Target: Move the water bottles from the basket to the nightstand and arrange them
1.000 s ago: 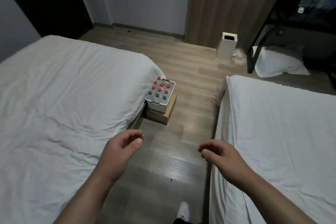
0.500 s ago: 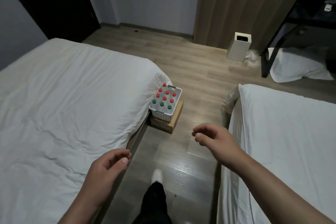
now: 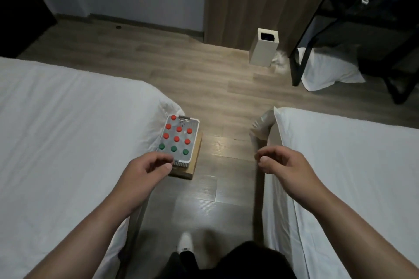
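Our left hand (image 3: 145, 171), loosely curled and empty, is nearer the basket (image 3: 181, 140) of upright bottles (image 3: 176, 139) just ahead; our right hand (image 3: 283, 165), also empty, hangs well apart.

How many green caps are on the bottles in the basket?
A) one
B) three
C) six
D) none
B: the basket shows three green caps in its nearest row, while all the other caps in it are red.
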`<state>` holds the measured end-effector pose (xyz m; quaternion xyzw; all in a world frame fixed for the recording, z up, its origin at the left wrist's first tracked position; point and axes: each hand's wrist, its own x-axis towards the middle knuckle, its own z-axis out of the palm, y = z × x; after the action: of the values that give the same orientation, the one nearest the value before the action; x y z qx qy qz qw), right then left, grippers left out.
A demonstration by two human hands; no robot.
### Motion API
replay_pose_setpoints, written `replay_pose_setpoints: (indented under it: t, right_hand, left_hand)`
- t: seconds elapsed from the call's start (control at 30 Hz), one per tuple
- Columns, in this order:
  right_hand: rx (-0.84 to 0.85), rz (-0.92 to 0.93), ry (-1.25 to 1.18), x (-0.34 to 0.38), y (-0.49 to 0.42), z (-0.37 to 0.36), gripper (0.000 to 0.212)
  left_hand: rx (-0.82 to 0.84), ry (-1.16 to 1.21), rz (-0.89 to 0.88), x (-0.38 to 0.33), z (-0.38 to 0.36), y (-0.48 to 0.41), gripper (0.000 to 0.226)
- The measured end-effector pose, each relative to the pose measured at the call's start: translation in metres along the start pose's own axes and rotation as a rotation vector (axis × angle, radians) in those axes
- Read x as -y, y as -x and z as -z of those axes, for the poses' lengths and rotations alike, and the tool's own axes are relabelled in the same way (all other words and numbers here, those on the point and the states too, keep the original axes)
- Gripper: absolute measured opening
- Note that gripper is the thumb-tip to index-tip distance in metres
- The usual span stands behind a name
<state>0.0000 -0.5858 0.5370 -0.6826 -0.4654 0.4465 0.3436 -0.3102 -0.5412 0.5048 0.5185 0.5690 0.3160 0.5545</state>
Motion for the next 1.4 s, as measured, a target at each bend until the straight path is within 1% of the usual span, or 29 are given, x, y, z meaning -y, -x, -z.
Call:
replay_pose_setpoints:
  t: [0.07,0.17,0.23,0.33,0.47,0.57,0.7,0.83,0.93,1.0,1.03,1.17,1.23,1.33,1.4]
  right_hand:
    - [-0.038,-0.035,-0.014,-0.008,-0.009,0.011,0.015]
    - [-0.063,-0.079,-0.013,-0.019,-0.028,0.031,0.015]
    - [-0.075,-0.104,-0.033,-0.027,-0.049,0.048,0.015]
    - [-0.084,-0.131,-0.069,-0.036,-0.089,0.078,0.015]
    - [-0.043,-0.137,-0.073,-0.038,-0.149,0.123,0.015]
    - [0.009,-0.137,-0.086,-0.037,-0.188,0.150,0.017]
    - [0.089,-0.100,-0.051,-0.028,-0.240,0.171,0.015]
    - [0.142,-0.024,-0.027,-0.009,-0.292,0.172,0.015]
    - [0.184,0.003,-0.035,0.008,-0.335,0.167,0.015]
    - [0.206,0.022,-0.032,0.018,-0.364,0.161,0.014]
    - [0.214,0.032,-0.028,0.023,-0.379,0.159,0.017]
    - [0.244,0.058,-0.009,0.045,-0.440,0.148,0.023]
    - [0.255,0.056,-0.003,0.059,-0.467,0.141,0.021]
    - [0.262,0.055,0.000,0.081,-0.507,0.137,0.017]
    - [0.277,0.061,0.040,0.096,-0.531,0.138,0.013]
  left_hand:
    - [0.027,-0.008,-0.013,-0.019,-0.015,-0.032,0.020]
    - [0.038,-0.022,-0.040,-0.044,-0.042,-0.077,0.022]
    - [0.031,-0.025,-0.048,-0.057,-0.060,-0.108,0.016]
    - [0.034,-0.037,-0.049,-0.076,-0.090,-0.149,0.016]
    - [0.002,-0.074,-0.016,-0.101,-0.128,-0.196,0.022]
    - [-0.017,-0.102,0.024,-0.120,-0.150,-0.224,0.019]
    - [-0.096,-0.073,0.046,-0.138,-0.169,-0.249,0.015]
    - [-0.177,-0.060,0.071,-0.145,-0.166,-0.263,0.015]
    - [-0.250,-0.071,0.112,-0.139,-0.147,-0.273,0.019]
    - [-0.303,-0.063,0.139,-0.131,-0.133,-0.284,0.019]
    - [-0.317,-0.072,0.147,-0.128,-0.128,-0.290,0.017]
    - [-0.339,-0.082,0.156,-0.124,-0.115,-0.328,0.016]
    - [-0.361,-0.040,0.180,-0.129,-0.109,-0.352,0.013]
    - [-0.361,0.013,0.173,-0.138,-0.097,-0.399,0.021]
    - [-0.350,0.045,0.162,-0.148,-0.090,-0.432,0.018]
